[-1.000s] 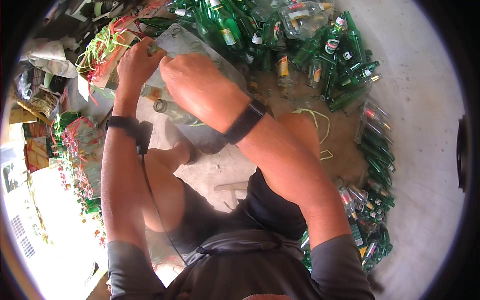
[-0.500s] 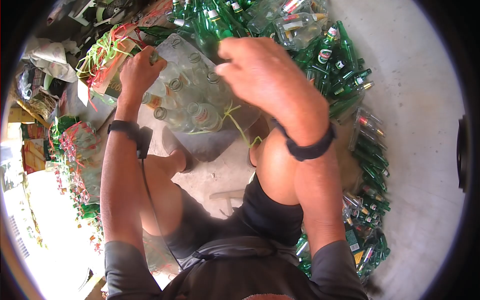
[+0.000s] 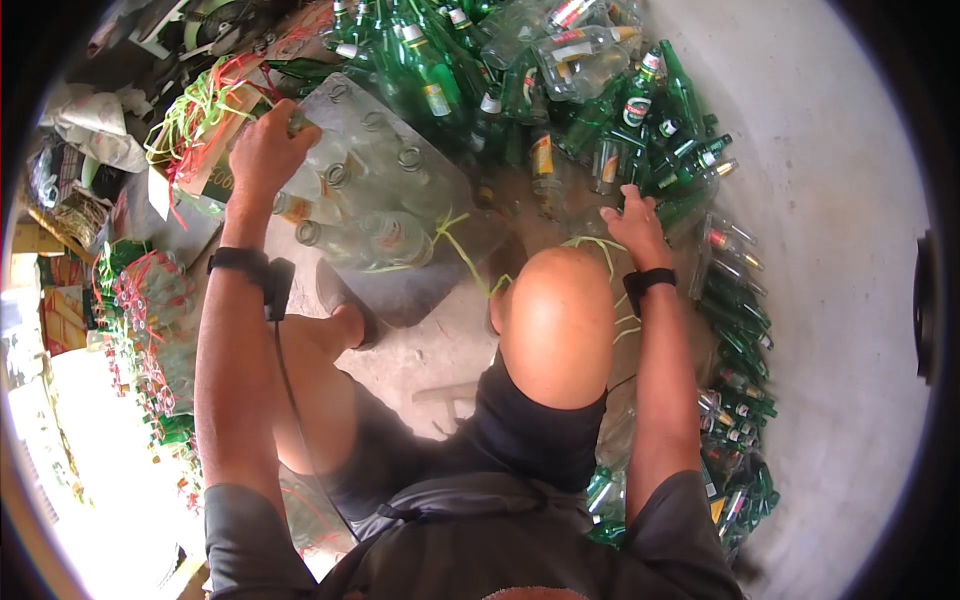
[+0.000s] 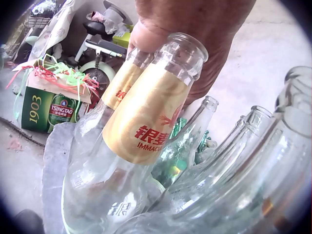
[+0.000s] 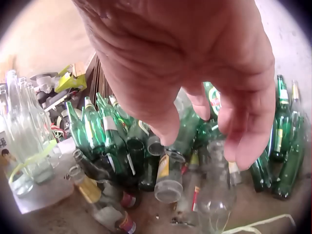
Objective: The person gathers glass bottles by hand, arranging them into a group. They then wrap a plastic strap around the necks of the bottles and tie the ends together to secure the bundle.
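At the left, my left hand (image 3: 268,155) grips the neck of a clear glass bottle at the edge of a standing cluster. The left wrist view shows fingers at the neck of a gold-labelled bottle (image 4: 122,84), partly behind another gold-labelled bottle (image 4: 146,117). The clear bottles (image 3: 395,240) stand upright on a grey slab (image 3: 425,295), with a yellow-green plastic strap (image 3: 463,252) low around them. Over the heap of loose bottles at the right, my right hand (image 3: 637,228) reaches out, fingers spread and holding nothing. Below its fingers lie clear bottles (image 5: 214,190) and green bottles (image 5: 114,141).
Green bottles (image 3: 640,105) pile up beyond the slab and along the right, beside a pale wall (image 3: 830,250). A carton (image 4: 36,107) with red and green straps stands at the far left. More strapped bottles (image 3: 150,300) stand at the left. Bent knees flank the slab.
My right hand has left the clear bottles, swung right past the slab, and now hovers low over the loose bottles with fingers apart. The left hand stays at its bottle neck.
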Tool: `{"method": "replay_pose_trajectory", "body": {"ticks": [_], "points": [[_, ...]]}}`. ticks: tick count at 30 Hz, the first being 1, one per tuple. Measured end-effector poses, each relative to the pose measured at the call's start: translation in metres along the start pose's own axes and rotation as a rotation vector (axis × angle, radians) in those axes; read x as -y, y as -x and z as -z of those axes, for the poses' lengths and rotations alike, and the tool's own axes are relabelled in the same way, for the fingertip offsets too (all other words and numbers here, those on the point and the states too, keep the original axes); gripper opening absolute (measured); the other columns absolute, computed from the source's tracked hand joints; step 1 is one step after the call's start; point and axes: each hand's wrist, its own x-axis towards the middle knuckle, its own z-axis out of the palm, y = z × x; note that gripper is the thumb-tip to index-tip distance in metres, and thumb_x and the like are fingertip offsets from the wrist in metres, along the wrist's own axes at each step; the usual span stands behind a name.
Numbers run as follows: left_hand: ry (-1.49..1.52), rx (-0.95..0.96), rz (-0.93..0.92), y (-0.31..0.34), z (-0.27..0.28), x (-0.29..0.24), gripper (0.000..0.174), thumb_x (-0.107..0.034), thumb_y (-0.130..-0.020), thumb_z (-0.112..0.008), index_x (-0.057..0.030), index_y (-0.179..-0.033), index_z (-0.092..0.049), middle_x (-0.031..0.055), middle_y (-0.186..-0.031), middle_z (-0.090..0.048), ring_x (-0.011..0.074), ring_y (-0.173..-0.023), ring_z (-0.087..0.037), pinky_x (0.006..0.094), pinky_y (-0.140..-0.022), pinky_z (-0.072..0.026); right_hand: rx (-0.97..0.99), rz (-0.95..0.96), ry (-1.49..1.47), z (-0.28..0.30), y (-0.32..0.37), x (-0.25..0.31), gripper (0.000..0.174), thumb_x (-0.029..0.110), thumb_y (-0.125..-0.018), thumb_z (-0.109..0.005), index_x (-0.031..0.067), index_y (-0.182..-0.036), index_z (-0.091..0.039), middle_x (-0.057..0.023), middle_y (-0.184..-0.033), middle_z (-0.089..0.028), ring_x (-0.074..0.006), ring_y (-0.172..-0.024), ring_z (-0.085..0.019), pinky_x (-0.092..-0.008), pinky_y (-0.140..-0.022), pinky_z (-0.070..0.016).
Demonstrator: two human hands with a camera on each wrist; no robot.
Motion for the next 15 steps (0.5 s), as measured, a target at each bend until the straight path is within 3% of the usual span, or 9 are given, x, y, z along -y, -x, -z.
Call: {"method": "replay_pose_trajectory", "body": {"ticks": [5, 8, 11, 15], "points": [[0.010, 0.050, -0.025, -0.008, -0.005, 0.013, 0.047, -0.047, -0.085, -0.073, -0.0152, -0.119, -0.069, 0.0174, -0.100, -0.076, 0.0395, -0.096, -0.073, 0.0516, -0.081, -0.0546, 0.014, -0.074, -0.005, -0.035, 0.004, -0.023, 0.058, 0.035, -0.088, -0.074, 0.0071, -0.135, -0.055, -0.0377, -0.120, -0.061, -0.0528, -0.115, -0.062, -0.0564, -0.096, -0.0533], [0.049, 0.082, -0.023, -0.011, -0.008, 0.021, 0.045, -0.046, -0.086, -0.073, -0.0139, -0.118, -0.069, 0.0167, -0.099, -0.076, 0.0376, -0.093, -0.073, 0.0495, -0.079, -0.0545, 0.054, -0.063, -0.004, -0.047, 0.001, -0.029, 0.051, 0.031, -0.089, -0.073, 0.0064, -0.131, -0.056, -0.0347, -0.116, -0.065, -0.0522, -0.110, -0.064, -0.0576, -0.095, -0.0528], [0.096, 0.097, -0.009, -0.011, -0.007, 0.019, 0.043, -0.044, -0.087, -0.074, -0.0127, -0.116, -0.070, 0.0154, -0.096, -0.076, 0.0347, -0.090, -0.074, 0.0470, -0.077, -0.0545, -0.058, 0.063, -0.048, -0.065, -0.005, -0.042, 0.042, 0.028, -0.091, -0.072, 0.0044, -0.123, -0.059, -0.0281, -0.105, -0.071, -0.0486, -0.107, -0.066, -0.0567, -0.093, -0.0531], [0.098, 0.099, -0.018, -0.012, -0.004, 0.017, 0.041, -0.043, -0.087, -0.075, -0.0119, -0.114, -0.071, 0.0143, -0.094, -0.076, 0.0325, -0.088, -0.074, 0.0456, -0.076, -0.0544, -0.040, 0.041, -0.106, -0.073, -0.008, -0.049, 0.040, 0.029, -0.091, -0.073, 0.0028, -0.119, -0.061, -0.0298, -0.103, -0.071, -0.0488, -0.104, -0.067, -0.0564, -0.090, -0.0538]]}}
